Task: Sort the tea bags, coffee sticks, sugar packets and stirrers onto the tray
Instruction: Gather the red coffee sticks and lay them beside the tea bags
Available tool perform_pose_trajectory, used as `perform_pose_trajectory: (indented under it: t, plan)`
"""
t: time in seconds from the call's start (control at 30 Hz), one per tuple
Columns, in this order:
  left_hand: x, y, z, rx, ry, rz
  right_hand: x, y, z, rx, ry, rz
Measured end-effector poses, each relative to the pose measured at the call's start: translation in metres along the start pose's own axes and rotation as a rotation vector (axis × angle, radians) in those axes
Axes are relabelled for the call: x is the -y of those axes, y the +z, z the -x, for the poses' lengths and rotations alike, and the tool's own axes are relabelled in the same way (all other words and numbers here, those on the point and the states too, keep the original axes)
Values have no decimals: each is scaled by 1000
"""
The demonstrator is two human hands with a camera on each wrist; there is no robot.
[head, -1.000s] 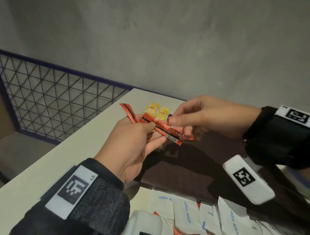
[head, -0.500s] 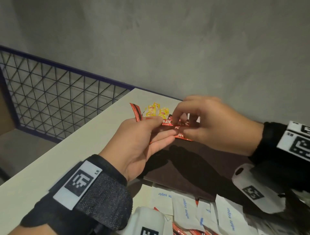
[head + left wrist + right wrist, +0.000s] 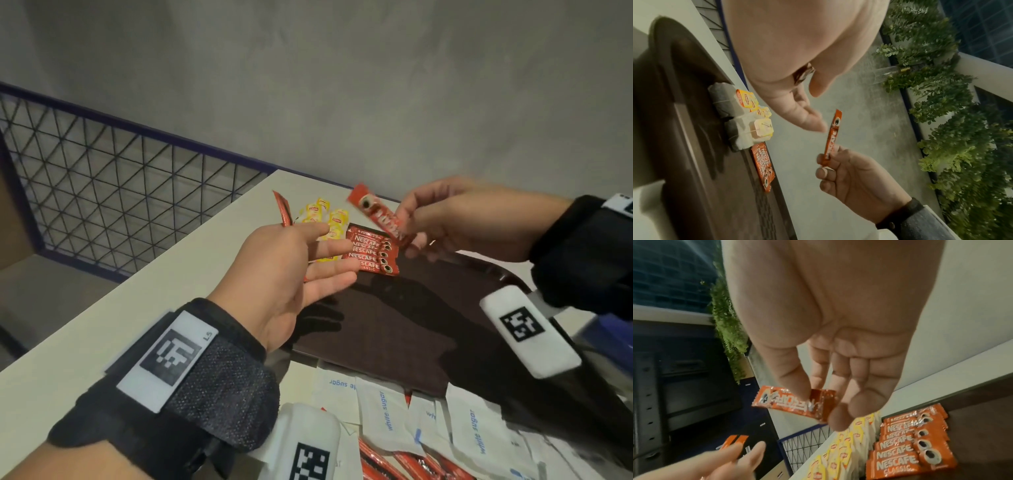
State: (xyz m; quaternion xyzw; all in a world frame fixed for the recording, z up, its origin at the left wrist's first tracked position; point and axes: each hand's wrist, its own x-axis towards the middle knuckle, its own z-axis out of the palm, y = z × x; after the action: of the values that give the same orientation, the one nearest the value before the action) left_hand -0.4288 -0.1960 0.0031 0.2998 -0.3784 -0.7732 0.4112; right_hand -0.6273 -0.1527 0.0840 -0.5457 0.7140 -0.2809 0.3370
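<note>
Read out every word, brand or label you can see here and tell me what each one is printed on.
"NESCAFE CLASSIC": row of red coffee sticks on the brown tray.
"NESCAFE": stick pinched in the right hand.
"white sugar": white sugar packets.
"L5": left wristband tag.
Yellow tea bag tags: logo too blurred to read.

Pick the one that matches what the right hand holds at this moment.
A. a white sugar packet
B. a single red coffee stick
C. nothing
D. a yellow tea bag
B: the right hand pinches a single red coffee stick above the tray, apart from the coffee sticks already lying there.
</note>
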Motion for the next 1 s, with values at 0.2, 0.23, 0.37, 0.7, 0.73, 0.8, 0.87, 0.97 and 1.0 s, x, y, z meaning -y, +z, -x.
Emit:
perform_pose_trajectory:
  t: [0.2, 0.23, 0.37, 0.7, 0.73, 0.8, 0.87, 0.97, 1.0]
  plan:
    - [0, 2, 5, 65, 12, -331, 9, -1, 14, 122, -109, 106]
    - [1, 3, 7, 112, 11, -399, 12, 2, 16, 119, -142, 97]
    - [2, 2, 10, 164, 18, -410, 22, 13, 12, 20, -176, -121]
    - [-3, -4, -1, 40, -29, -108, 6, 33, 6, -2, -124, -74]
    - [-4, -4, -2, 15, -30, -116, 4, 29, -1, -67, -131, -24]
    - [-7, -6, -3, -29, -34, -107, -4, 15, -15, -173, -142, 228]
    - [-10, -7, -4, -49, -48, -68, -17, 0, -26, -164, -93, 497]
    - [-13, -8, -4, -24, -71, 8, -41, -12, -38, -35, 53, 607]
    - [-13, -9, -4, -10, -73, 33, -47, -13, -42, -6, 68, 598]
